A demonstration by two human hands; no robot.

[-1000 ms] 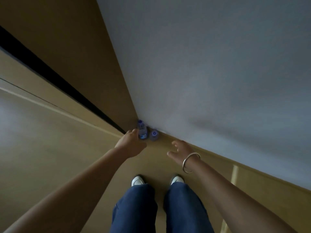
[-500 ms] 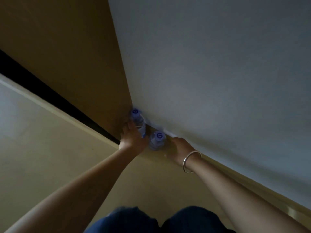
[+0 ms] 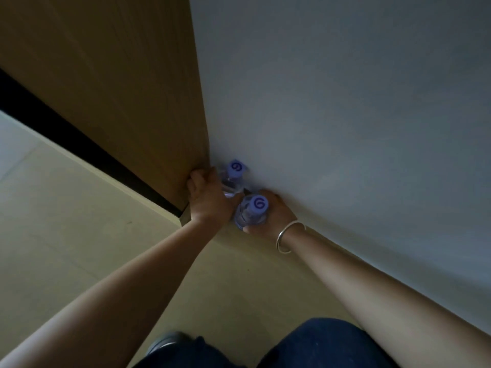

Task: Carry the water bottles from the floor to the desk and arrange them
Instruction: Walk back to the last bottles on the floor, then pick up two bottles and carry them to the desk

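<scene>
Head view: looked steeply down into a dim corner where a wooden panel [image 3: 111, 83] met a pale wall [image 3: 345, 102].
Left hand [image 3: 207, 200]: fingers curled round the far bottle [image 3: 233, 179], purple cap up, tucked against the corner.
Right hand [image 3: 273, 216]: wrapped round the near bottle [image 3: 252, 212], thumb along its near side; silver bangle [image 3: 288, 236] on the wrist.
Bottles: just beside each other, low at floor [image 3: 79, 221] level.
Legs: dark trousers [image 3: 324, 343] at bottom edge.
</scene>
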